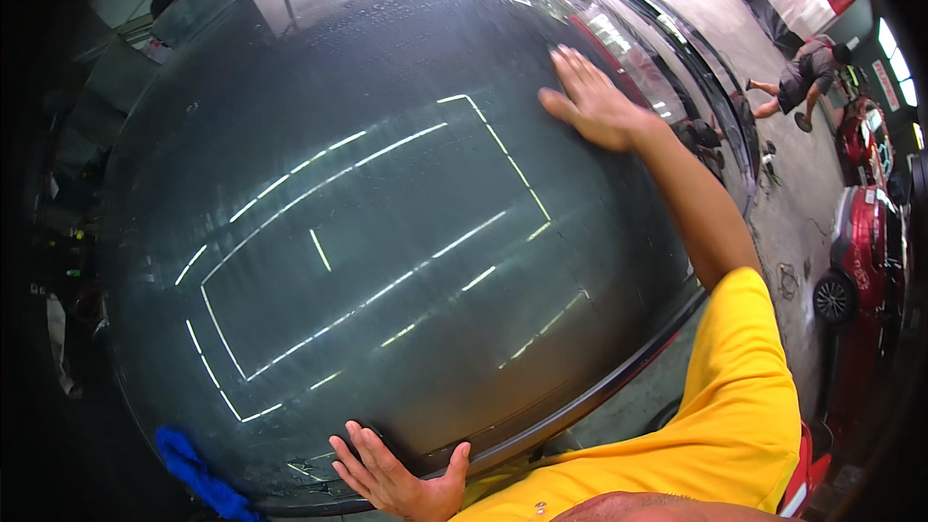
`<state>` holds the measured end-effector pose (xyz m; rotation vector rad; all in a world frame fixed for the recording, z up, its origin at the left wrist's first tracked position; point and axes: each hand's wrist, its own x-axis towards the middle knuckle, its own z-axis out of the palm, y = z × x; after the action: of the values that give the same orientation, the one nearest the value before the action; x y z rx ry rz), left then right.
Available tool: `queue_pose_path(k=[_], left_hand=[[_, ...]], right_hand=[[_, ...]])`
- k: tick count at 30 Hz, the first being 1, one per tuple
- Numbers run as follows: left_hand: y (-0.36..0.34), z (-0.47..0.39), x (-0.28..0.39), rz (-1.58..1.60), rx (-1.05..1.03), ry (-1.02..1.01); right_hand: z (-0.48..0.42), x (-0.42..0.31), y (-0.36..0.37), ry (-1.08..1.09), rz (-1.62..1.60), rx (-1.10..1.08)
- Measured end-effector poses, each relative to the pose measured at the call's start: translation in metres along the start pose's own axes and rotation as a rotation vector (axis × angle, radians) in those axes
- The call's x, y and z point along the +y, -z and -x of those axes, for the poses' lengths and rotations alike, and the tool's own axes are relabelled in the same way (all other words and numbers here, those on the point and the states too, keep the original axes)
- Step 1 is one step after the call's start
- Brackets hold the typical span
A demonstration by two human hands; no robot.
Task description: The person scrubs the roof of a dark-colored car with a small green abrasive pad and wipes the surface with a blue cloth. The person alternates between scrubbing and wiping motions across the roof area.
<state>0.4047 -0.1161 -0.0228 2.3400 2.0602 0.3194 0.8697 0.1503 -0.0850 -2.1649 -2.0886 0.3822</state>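
A large, dark, glossy car roof [377,196] fills the middle of the head view, with water droplets towards its far part and reflected ceiling lights across it. Spread flat over the roof's right part is my right hand [594,105], slightly blurred, holding nothing. My left hand [402,475] is at the near edge of the roof, fingers apart and empty, its fingertips at the dark surface. A blue cloth [203,475] lies over the roof's edge at the lower left, away from both hands.
At the upper right a person [801,76] in dark clothes bends forward on the concrete floor [783,210]. A red car [863,261] stands at the right. Dark cabinets or equipment [192,11] stand at the upper left. Cables [789,279] lie on the floor.
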Motion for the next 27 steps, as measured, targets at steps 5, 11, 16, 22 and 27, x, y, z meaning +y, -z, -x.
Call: queue_pose_path(k=[5,11,16,22,27], left_hand=[[-0.004,0.005,0.001,-0.055,-0.020,-0.027],[-0.003,0.003,-0.002,-0.093,-0.040,-0.019],[-0.003,0.007,-0.004,-0.146,-0.016,-0.021],[-0.002,0.001,0.002,-0.134,-0.025,0.018],[-0.004,-0.002,0.003,-0.124,-0.016,0.015]], right_hand=[[0.117,0.019,0.000,0.080,0.121,-0.085],[-0.066,0.044,0.010,-0.003,-0.037,0.033],[-0.202,0.034,0.017,-0.322,-0.086,0.059],[-0.191,0.032,0.010,-0.305,-0.097,0.084],[-0.117,0.048,0.013,-0.233,-0.042,0.034]])
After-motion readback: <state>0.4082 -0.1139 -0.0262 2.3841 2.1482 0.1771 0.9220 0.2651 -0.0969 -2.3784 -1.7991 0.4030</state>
